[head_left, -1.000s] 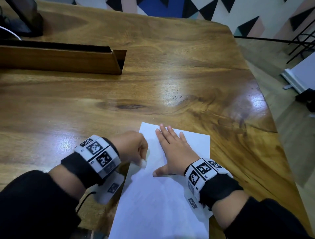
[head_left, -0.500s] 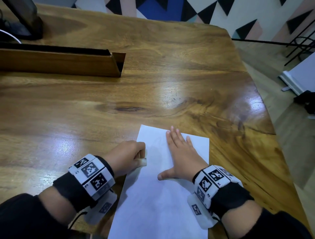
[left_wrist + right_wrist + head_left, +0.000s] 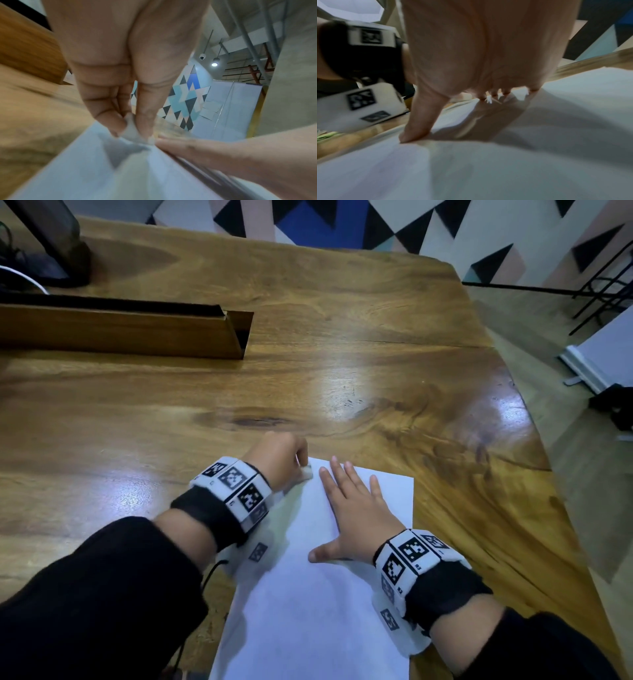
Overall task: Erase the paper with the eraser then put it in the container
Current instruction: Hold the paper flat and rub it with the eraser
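A white sheet of paper (image 3: 318, 594) lies on the wooden table (image 3: 376, 378) near its front edge. My left hand (image 3: 281, 460) pinches a small white eraser (image 3: 306, 473) and holds it down at the paper's far left corner. In the left wrist view the eraser (image 3: 132, 129) sits between thumb and fingers on the paper (image 3: 102, 169). My right hand (image 3: 356, 508) lies flat with straight, spread fingers on the sheet's upper part. The right wrist view shows its thumb and fingertips pressed on the paper (image 3: 505, 162).
A long wooden trough-like container (image 3: 130, 330) lies at the back left of the table. Behind it stands a dark monitor base (image 3: 58, 251) with cables. The table's right edge curves away to the floor, where a white object (image 3: 603, 361) stands.
My left hand with the eraser has moved away from me, from the sheet's left edge up to its far left corner. The right hand stays flat on the paper.
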Demonstrator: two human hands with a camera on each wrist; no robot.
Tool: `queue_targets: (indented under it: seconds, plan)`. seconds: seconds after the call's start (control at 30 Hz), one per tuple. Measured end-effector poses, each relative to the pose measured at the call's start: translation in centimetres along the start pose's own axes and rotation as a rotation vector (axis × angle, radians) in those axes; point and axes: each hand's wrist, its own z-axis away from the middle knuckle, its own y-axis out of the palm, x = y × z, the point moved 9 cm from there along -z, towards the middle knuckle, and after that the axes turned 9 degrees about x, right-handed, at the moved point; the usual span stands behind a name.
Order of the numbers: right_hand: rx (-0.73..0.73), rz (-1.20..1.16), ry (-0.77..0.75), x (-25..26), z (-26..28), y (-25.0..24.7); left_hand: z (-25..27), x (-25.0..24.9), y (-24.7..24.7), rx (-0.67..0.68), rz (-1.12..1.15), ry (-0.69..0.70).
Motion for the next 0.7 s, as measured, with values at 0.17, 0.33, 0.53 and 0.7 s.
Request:
queue_targets:
  seconds: [0.17,0.33,0.53,0.7]
  plan:
    - [-0.002,0.014,0.016,-0.1,0.0,0.0,0.1,-0.2,2.2,0.223,-0.091,0.049]
    - [-0.009,0.022,0.006,-0.1,0.0,0.1,-1.0,-0.9,0.3,0.087,-0.113,0.065]
    - [-0.008,0.016,0.004,-0.1,0.1,0.1,0.2,-0.5,2.8,0.269,-0.133,0.083]
    - [0.008,0.022,0.004,-0.1,0.2,0.1,-1.5,-1.4,0.2,0.135,-0.112,0.051]
